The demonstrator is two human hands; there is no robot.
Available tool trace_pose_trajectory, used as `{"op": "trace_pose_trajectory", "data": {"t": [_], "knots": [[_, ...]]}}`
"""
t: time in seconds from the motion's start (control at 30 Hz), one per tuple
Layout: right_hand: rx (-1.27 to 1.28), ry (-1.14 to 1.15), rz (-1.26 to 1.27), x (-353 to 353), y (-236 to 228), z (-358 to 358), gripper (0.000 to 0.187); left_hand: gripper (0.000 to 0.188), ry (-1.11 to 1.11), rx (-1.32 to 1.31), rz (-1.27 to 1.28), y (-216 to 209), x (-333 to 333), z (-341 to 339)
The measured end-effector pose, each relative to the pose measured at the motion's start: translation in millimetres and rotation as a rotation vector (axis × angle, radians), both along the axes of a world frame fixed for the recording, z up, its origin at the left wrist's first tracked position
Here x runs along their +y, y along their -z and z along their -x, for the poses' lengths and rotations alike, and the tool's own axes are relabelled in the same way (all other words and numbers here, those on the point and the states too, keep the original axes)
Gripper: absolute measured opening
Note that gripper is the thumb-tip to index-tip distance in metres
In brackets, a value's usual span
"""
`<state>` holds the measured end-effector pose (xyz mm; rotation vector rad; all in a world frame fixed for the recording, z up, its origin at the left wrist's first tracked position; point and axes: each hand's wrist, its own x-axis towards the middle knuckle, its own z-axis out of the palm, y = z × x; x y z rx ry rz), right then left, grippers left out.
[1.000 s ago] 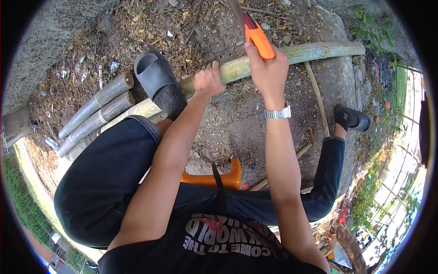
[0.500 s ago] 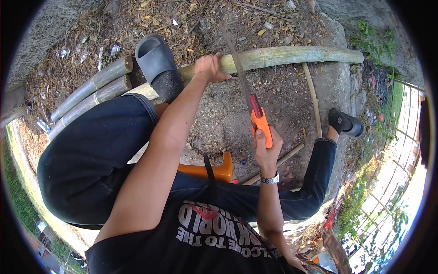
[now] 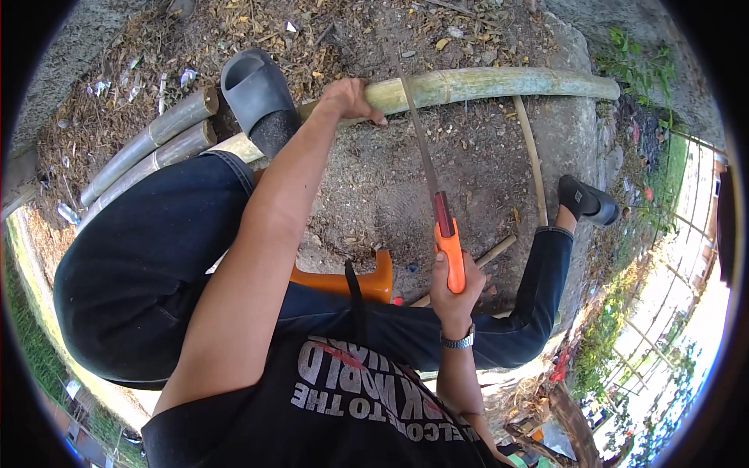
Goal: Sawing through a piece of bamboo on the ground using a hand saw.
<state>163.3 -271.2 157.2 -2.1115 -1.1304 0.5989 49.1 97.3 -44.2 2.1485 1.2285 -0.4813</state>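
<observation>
A long pale green bamboo pole [image 3: 499, 84] lies across the ground in front of me. My left hand [image 3: 347, 101] is closed over it, thumb on the near side, just left of the saw. My right hand [image 3: 459, 300] grips the orange handle of a hand saw [image 3: 424, 152]. The thin blade points away from me and crosses the pole a little right of my left hand. Whether its teeth have cut into the pole I cannot tell. My left foot, in a grey slide sandal [image 3: 257, 93], rests on the pole beside that hand.
Two cut bamboo lengths [image 3: 168, 125] lie at the left. A thin stick [image 3: 530, 160] runs from the pole toward my right foot [image 3: 585, 201]. An orange plastic stool [image 3: 378, 277] is partly under my leg. Dry leaves and litter cover the far ground, with a concrete edge [image 3: 573, 132] at the right.
My right hand has drawn the saw back toward me, its handle now lower in view. My left hand keeps its hold on the pole. The whole view has shifted slightly.
</observation>
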Motion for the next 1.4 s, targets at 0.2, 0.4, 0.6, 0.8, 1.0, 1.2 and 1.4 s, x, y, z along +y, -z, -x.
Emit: {"op": "trace_pose_trajectory", "data": {"t": [0.2,0.4,0.6,0.8,1.0,1.2,1.4], "knots": [[0.043,0.039,-0.067,8.4,-3.7,-0.1,0.023,0.091,-0.022,0.067,-0.100,-3.4,-24.9,-16.1],[-0.067,-0.008,-0.188,149.2,70.0,-29.9,0.030,0.090,-0.042,0.048,-0.024,-24.7,-15.2,-17.7],[-0.020,0.028,-0.191,137.9,17.0,-44.6,0.026,0.096,0.011,0.052,-0.184,-12.7,-25.1,-13.4],[0.030,0.056,-0.256,75.5,9.6,-27.8,0.019,0.087,-0.024,-0.059,-0.233,-8.6,-25.0,-5.4],[-0.016,0.044,-0.243,69.1,59.2,-22.0,0.021,0.089,-0.026,-0.027,-0.240,-10.6,-24.5,-3.9],[0.002,0.059,-0.164,75.2,64.5,-15.8,0.025,0.095,0.034,0.088,-0.108,-30.2,-23.1,-11.3],[0.035,-0.007,-0.102,9.7,43.6,-10.8,0.023,0.095,0.033,0.102,-0.042,-18.9,-10.9,-4.2]]}}
